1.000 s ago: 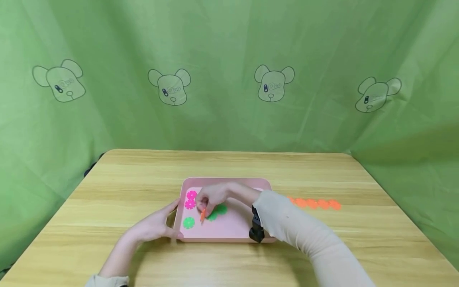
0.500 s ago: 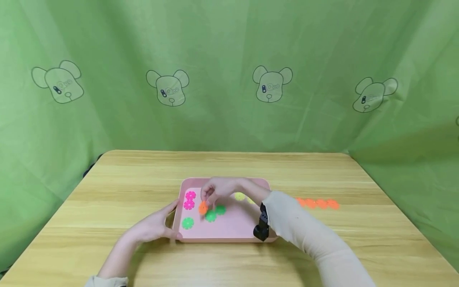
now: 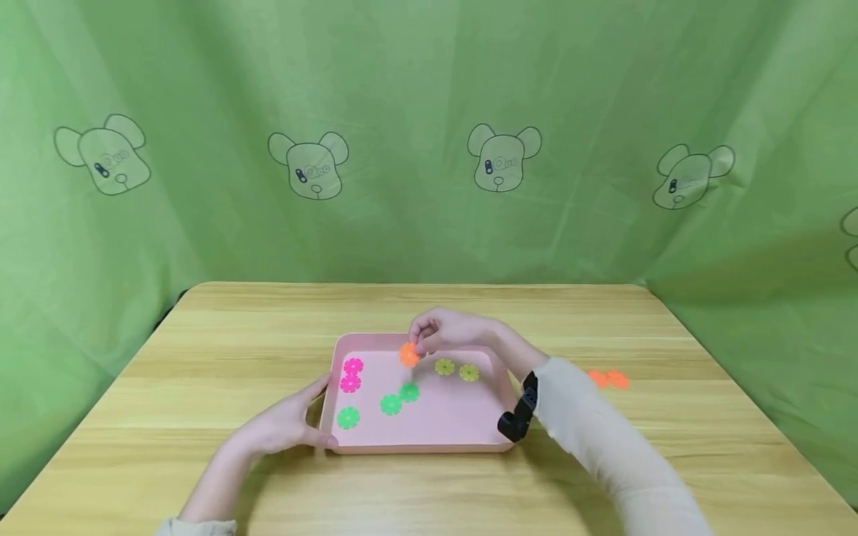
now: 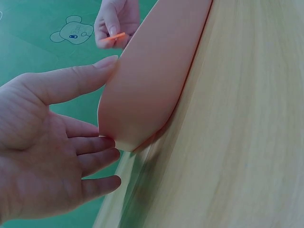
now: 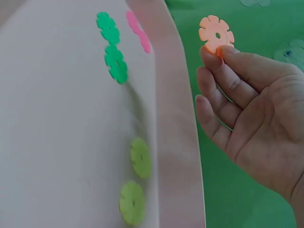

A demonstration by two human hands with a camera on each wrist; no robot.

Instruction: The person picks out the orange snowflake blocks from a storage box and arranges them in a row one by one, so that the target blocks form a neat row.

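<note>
My right hand pinches an orange notched plastic disc by its edge between thumb and forefinger, raised over the far part of the pink tray. A small hole shows in the disc's middle. My left hand rests against the tray's left side, its thumb at the near corner and its fingers farther back. In the left wrist view those fingers are fairly straight, touching the tray's wall. Inside the tray lie two pink discs, three green discs and two yellow discs.
Orange discs lie on the wooden table to the right, partly hidden by the right sleeve. A black wrist camera overlaps the tray's right side. A green curtain hangs behind the table.
My right hand has lifted the orange disc from the left part of the tray and moved it right and away from me. The yellow discs have come into view. My left hand stays at the tray.
</note>
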